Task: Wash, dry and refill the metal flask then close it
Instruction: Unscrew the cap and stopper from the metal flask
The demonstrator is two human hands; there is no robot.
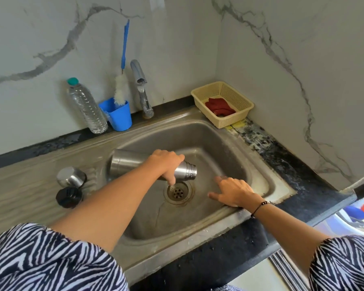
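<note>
while one left hand point(168, 162) grips one flask point(135, 164), seemingly uncapped.

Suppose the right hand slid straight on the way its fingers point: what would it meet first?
Probably the flask, near its open neck, held by the left hand; the right hand points left and away across the sink. Depth is uncertain.

Open steel flask point(132, 164) on its side above the sink basin point(229, 148), mouth rightward.

Single head-worn wide-angle view, looking forward and steeply down from above the sink point(235, 131), close over the near counter edge, tap point(142, 91) and marbled wall at the far side, side wall right.
</note>
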